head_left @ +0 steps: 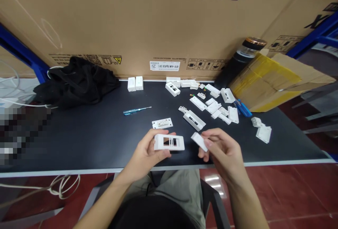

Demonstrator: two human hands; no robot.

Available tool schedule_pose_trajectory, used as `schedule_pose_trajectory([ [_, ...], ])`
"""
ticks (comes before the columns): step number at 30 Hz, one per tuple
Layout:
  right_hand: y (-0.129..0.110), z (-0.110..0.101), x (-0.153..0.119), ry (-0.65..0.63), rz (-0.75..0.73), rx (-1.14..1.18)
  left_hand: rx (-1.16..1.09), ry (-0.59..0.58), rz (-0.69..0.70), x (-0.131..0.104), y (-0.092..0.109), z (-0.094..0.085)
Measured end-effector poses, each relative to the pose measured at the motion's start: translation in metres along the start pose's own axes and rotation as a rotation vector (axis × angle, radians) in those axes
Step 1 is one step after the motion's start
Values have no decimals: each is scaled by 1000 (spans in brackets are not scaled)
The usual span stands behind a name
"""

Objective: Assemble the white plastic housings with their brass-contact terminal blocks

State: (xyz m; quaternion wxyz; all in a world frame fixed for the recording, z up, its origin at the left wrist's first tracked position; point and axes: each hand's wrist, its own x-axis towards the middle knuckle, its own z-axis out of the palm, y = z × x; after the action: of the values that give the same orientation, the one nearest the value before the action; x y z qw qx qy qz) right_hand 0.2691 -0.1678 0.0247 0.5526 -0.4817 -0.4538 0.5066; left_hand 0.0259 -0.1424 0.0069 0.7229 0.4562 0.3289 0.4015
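Observation:
Near the table's front edge, my left hand (148, 155) grips a white rectangular housing (178, 143) with slotted openings. A short gap to its right, my right hand (223, 146) pinches a small plain white cover (199, 141) between thumb and fingers. The two pieces do not touch. Just beyond my left hand lies a white plate (162, 123) with a raised part on it. Another slotted housing (194, 120) rests beyond the small cover. A blue screwdriver (136, 110) lies farther back on the left.
Several white plates (213, 107) and housings are scattered at the back right, beside a blue-handled tool (243, 108). Two white boxes (135, 83) stand at the back. Black cloth (76, 82) lies left; a dark bottle (239, 61) and cardboard box (274, 81) stand right. Behind is a large carton (111, 24).

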Motion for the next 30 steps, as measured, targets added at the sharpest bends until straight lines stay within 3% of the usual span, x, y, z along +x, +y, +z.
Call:
schedule_pose_trajectory([
  [7,-7,21,-2,-170,90,0,-67,27,-59,1,-2,0],
  [13,-12,39,-2,65,83,-27,-92,70,-47,2,-3,1],
  [16,-6,50,-5,102,52,-24,-133,60,-22,2,-5,1],
  [23,6,75,-12,108,-8,23,-148,47,53,-1,-12,-4],
  [30,1,69,-11,-8,-148,-158,-28,83,33,-2,-7,-2],
])
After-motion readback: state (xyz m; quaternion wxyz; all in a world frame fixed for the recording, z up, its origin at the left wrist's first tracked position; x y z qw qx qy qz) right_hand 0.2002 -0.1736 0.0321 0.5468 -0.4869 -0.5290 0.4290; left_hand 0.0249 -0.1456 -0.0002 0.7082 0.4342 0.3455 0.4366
